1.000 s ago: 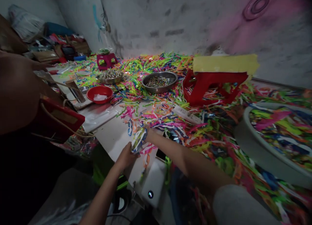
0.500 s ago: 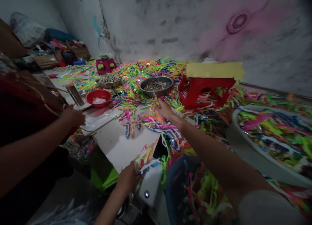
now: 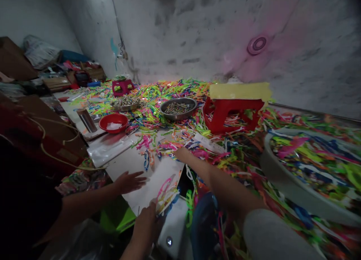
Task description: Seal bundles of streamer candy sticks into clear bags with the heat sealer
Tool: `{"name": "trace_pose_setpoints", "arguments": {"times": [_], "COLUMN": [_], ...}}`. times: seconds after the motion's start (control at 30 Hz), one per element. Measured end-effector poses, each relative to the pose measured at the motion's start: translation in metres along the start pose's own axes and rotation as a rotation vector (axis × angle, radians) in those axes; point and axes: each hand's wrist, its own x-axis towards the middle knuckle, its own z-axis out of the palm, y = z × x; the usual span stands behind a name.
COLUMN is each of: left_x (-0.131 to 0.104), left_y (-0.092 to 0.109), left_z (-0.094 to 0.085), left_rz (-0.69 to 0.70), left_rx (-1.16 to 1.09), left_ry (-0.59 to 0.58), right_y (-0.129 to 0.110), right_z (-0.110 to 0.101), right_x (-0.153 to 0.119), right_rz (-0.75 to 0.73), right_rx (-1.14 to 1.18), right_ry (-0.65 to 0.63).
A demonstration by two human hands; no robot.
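My left hand (image 3: 147, 219), at the lower middle, is closed round a bunch of colourful plastic strips (image 3: 167, 196) in pink, yellow and blue. My right hand (image 3: 180, 152) reaches over the far edge of the white tabletop (image 3: 138, 162), among loose strips (image 3: 145, 141); its fingers are blurred and hard to make out. Beyond it stands a metal bowl (image 3: 178, 111) with many small sticks in it. A white paper slip (image 3: 209, 143) lies just right of my right hand.
A co-worker's hand (image 3: 131, 182) spreads over the table's left side. Around stand a red bowl (image 3: 113, 123), a metal cylinder (image 3: 87, 121), a red stool (image 3: 232, 115), a large grey tub (image 3: 296, 185), a blue basket (image 3: 201, 222) and a pink fan (image 3: 257, 46).
My right hand has come back from the metal bowl's rim toward the tabletop. The co-worker's hand has moved down and right over the table. The view has shifted slightly.
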Motion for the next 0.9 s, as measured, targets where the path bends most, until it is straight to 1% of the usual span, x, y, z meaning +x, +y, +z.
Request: {"name": "trace_pose_setpoints", "arguments": {"times": [0.07,0.13,0.17,0.23,0.27,0.3,0.33,0.4,0.43,0.47,0.53,0.57,0.63,0.7,0.73,0.8,0.83,0.9], "left_x": [-0.006,-0.014,-0.02,-0.032,-0.039,-0.046,-0.052,-0.062,-0.066,-0.068,-0.07,-0.069,-0.07,-0.073,-0.076,-0.081,-0.081,-0.072], "left_y": [-0.01,-0.02,-0.024,-0.026,-0.024,-0.019,-0.012,0.008,0.021,0.035,0.067,0.084,0.115,0.14,0.147,0.152,0.149,0.138], "left_z": [-0.002,-0.005,-0.008,-0.017,-0.023,-0.031,-0.038,-0.052,-0.056,-0.058,-0.054,-0.048,-0.031,-0.01,0.0,0.011,0.013,0.004], "left_rz": [-0.031,-0.048,-0.033,0.057,0.12,0.182,0.228,0.258,0.253,0.245,0.249,0.267,0.34,0.445,0.498,0.559,0.578,0.623], "left_rx": [-0.065,-0.165,-0.229,-0.389,-0.473,-0.551,-0.624,-0.75,-0.808,-0.868,-0.975,-1.015,-1.057,-1.039,-1.023,-0.994,-0.973,-0.902], "left_ry": [-0.002,0.01,0.025,0.057,0.061,0.052,0.033,-0.031,-0.07,-0.111,-0.189,-0.225,-0.281,-0.335,-0.372,-0.439,-0.461,-0.461], "right_y": [0.002,0.006,0.008,0.016,0.021,0.027,0.032,0.042,0.046,0.048,0.046,0.043,0.031,0.014,0.003,-0.023,-0.036,-0.061], "right_z": [-0.001,-0.007,-0.013,-0.028,-0.037,-0.047,-0.057,-0.076,-0.085,-0.091,-0.095,-0.093,-0.079,-0.054,-0.039,-0.008,0.006,0.031], "right_x": [0.004,0.004,0.001,-0.01,-0.021,-0.034,-0.051,-0.095,-0.121,-0.148,-0.206,-0.235,-0.288,-0.33,-0.345,-0.366,-0.371,-0.374], "right_rz": [0.03,0.047,0.052,0.062,0.067,0.067,0.058,0.023,-0.003,-0.019,0.001,-0.013,-0.069,-0.119,-0.139,-0.192,-0.197,-0.206], "right_rx": [0.0,0.014,0.026,0.057,0.081,0.108,0.149,0.212,0.226,0.222,0.174,0.15,0.103,0.052,0.021,-0.05,-0.07,-0.086], "right_ry": [-0.027,-0.031,-0.022,0.021,0.069,0.139,0.241,0.407,0.447,0.454,0.408,0.377,0.353,0.392,0.418,0.476,0.494,0.462]}}
